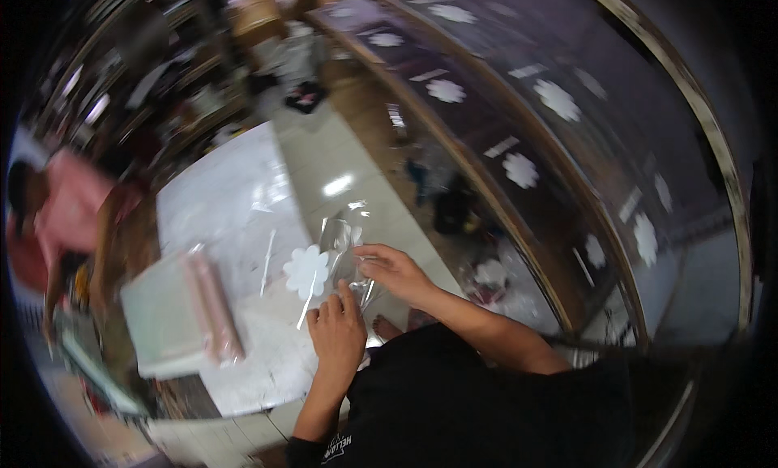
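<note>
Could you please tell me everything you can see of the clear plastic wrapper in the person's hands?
The clear plastic wrapper looks like thin, glossy, crinkled film catching bright glints. It is held up over the white table's edge, beside a white flower-shaped cutout. The right hand pinches its right side; the left hand's fingertips grip it from below. Blur hides any contents.

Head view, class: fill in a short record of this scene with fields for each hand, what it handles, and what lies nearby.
left hand: grips the lower edge of a clear plastic bag
right hand: pinches the bag's right side
flower cutout: white, beside the bag, left of both hands
work surface: white sheet-covered table
pink roll: lies on a pale board, left of the hands
bystander: person in pink at the far left
</note>
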`<move>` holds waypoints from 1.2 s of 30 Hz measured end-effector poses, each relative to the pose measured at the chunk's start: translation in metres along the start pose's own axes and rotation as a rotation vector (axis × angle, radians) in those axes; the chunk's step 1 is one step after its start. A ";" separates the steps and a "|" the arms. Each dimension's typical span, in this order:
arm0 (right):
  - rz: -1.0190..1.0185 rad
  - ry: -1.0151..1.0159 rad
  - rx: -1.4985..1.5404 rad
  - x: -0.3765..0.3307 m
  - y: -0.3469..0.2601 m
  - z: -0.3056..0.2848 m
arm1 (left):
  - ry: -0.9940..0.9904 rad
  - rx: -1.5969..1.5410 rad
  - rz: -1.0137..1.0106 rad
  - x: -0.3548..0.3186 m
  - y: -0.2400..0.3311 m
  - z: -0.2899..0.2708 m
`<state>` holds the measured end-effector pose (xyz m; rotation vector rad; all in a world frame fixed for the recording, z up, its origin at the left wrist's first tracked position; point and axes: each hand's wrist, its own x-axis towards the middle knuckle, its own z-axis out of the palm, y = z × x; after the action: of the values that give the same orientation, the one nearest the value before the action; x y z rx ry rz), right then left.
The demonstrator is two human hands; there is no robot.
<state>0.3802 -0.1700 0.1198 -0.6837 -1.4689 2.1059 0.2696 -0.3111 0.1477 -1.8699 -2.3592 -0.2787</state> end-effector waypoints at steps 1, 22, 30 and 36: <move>-0.012 0.044 -0.001 -0.003 0.000 -0.012 | -0.102 -0.046 0.007 0.002 0.010 0.008; -0.178 0.704 -0.185 -0.141 0.036 -0.506 | 0.007 -0.377 -0.300 -0.029 -0.020 0.101; -0.232 1.017 -0.003 -0.192 0.085 -0.561 | 0.072 -0.213 -0.308 -0.026 -0.003 0.121; -0.229 1.120 -0.019 -0.196 0.102 -0.561 | 0.074 -0.212 -0.329 -0.025 -0.001 0.123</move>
<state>0.8785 0.0695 -0.1198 -1.3205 -0.8415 1.1369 0.2775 -0.3090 0.0228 -1.5038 -2.6679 -0.6397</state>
